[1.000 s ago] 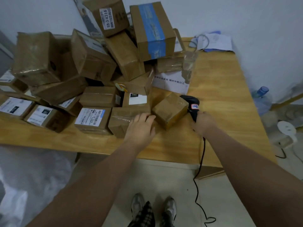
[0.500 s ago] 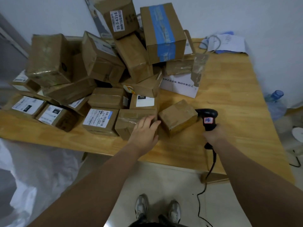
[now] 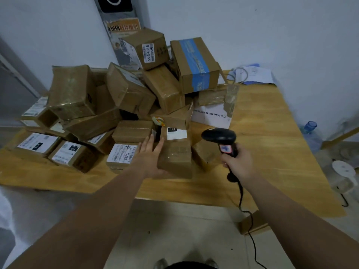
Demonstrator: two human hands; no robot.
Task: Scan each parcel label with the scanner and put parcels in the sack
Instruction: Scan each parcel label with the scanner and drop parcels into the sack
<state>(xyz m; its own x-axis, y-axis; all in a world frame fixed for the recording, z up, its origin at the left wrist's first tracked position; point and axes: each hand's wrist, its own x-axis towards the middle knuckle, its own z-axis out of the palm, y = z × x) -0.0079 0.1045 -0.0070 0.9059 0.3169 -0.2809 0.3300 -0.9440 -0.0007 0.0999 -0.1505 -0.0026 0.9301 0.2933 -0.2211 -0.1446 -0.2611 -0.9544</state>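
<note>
A heap of brown cardboard parcels covers the left and middle of the wooden table (image 3: 272, 171). My left hand (image 3: 150, 158) stretches out with straight fingers against the left side of a taped brown parcel (image 3: 175, 160) at the heap's front. My right hand (image 3: 238, 164) grips the handle of a black corded scanner (image 3: 220, 137), held above the table just right of that parcel. A small brown parcel (image 3: 204, 154) lies partly hidden behind the scanner. A parcel with a white label marked 102 (image 3: 175, 133) sits just behind my fingers. The white sack (image 3: 7, 220) shows at the lower left edge.
Papers and a cable (image 3: 252, 75) lie at the table's far right corner. A blue water bottle (image 3: 310, 134) and a white fan (image 3: 343, 171) stand on the floor to the right. The scanner cord (image 3: 250, 230) hangs down over the table's front edge.
My right hand has lifted the scanner off the table and raised it. My left hand has slid forward along the taped parcel's left side, fingers now straight.
</note>
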